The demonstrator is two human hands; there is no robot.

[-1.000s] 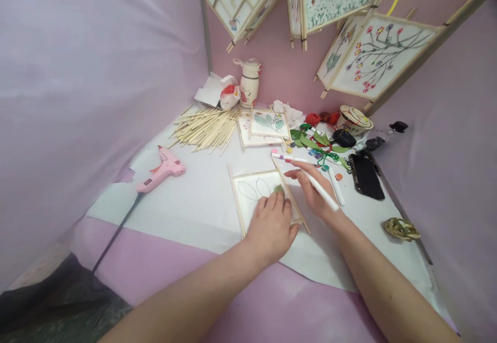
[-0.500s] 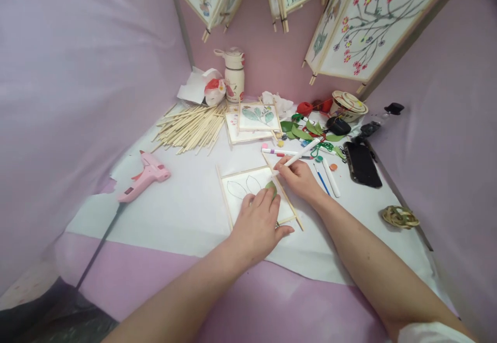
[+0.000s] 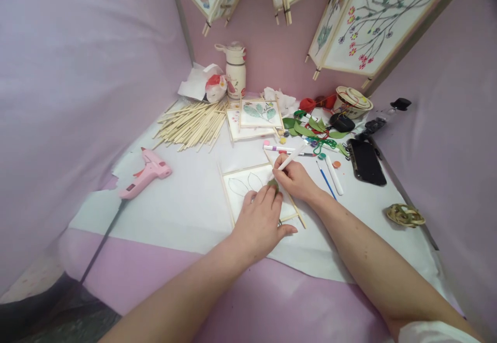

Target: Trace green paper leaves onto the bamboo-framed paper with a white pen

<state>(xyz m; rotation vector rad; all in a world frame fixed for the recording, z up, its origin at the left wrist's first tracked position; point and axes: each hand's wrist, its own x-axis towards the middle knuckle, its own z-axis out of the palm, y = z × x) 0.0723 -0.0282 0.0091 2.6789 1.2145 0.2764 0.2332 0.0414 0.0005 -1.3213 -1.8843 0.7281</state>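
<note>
A small wood-framed paper panel [image 3: 243, 190] with leaf outlines drawn on it lies on the white sheet. My left hand [image 3: 259, 223] rests flat on it, fingers spread, fingertips pressing a green leaf [image 3: 273, 183]. My right hand [image 3: 295, 178] is closed on a white pen [image 3: 291, 157], its tip down at the leaf by the left fingertips. The pen's far end points up and to the right.
A pink glue gun [image 3: 144, 172] lies to the left with its cord trailing down. Behind are a heap of wooden sticks [image 3: 193, 122], finished leaf panels [image 3: 259, 114], green paper leaves [image 3: 310, 127], markers [image 3: 280, 149], a black phone [image 3: 366, 161], a white jar [image 3: 235, 70]. Painted panels [image 3: 373, 18] hang above.
My right hand swung the pen round from lying back over the wrist to pointing forward, and drew in to the leaf. The left hand stays on the panel.
</note>
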